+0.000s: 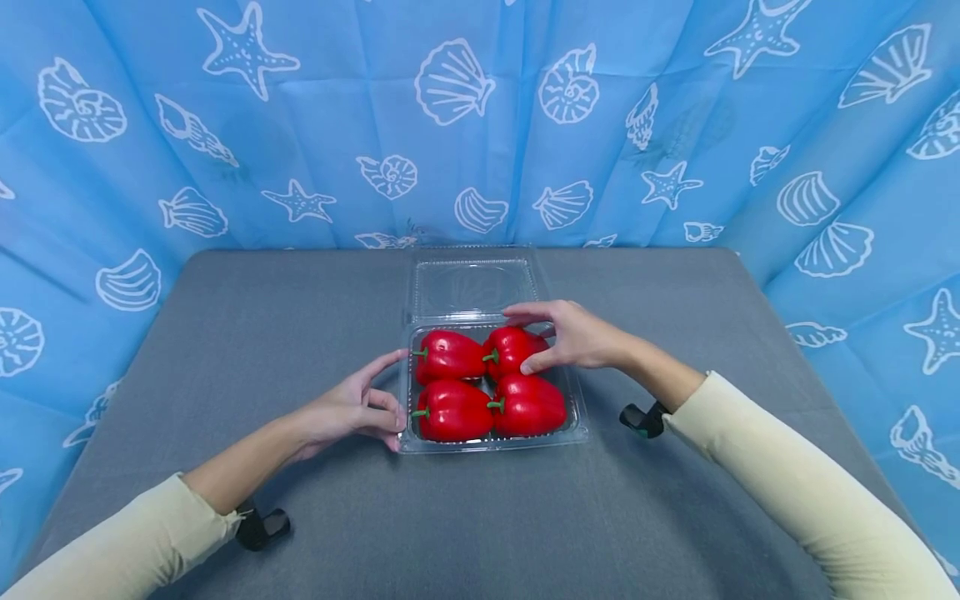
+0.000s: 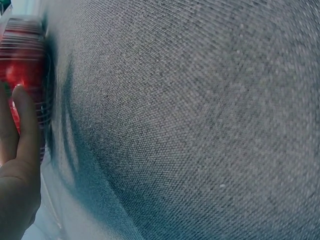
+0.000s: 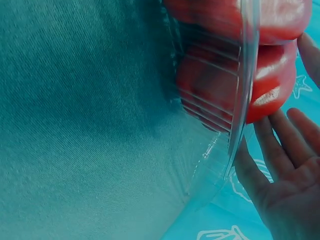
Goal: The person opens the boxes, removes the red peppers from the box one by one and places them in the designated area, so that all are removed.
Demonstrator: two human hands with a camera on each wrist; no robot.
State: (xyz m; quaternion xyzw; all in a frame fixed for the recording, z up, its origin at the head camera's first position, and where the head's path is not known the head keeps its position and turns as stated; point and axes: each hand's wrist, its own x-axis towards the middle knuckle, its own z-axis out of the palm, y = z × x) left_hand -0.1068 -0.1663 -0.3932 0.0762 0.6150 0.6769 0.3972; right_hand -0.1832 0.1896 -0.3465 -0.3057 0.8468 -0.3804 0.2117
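Note:
Several red bell peppers with green stems sit in a clear plastic clamshell container, its lid folded back. My right hand holds the far-right bell pepper, thumb on its near side and fingers at its far side. In the right wrist view, that hand's fingers lie against a pepper above the container's ridged wall. My left hand touches the container's left side, with its fingers along the rim. In the left wrist view, two extended fingers reach the container wall; the rest is cut off.
The container stands on a grey cloth-covered table, near its middle. Behind and beside the table hangs a blue curtain with white shells and starfish. Black straps with camera mounts sit at both wrists.

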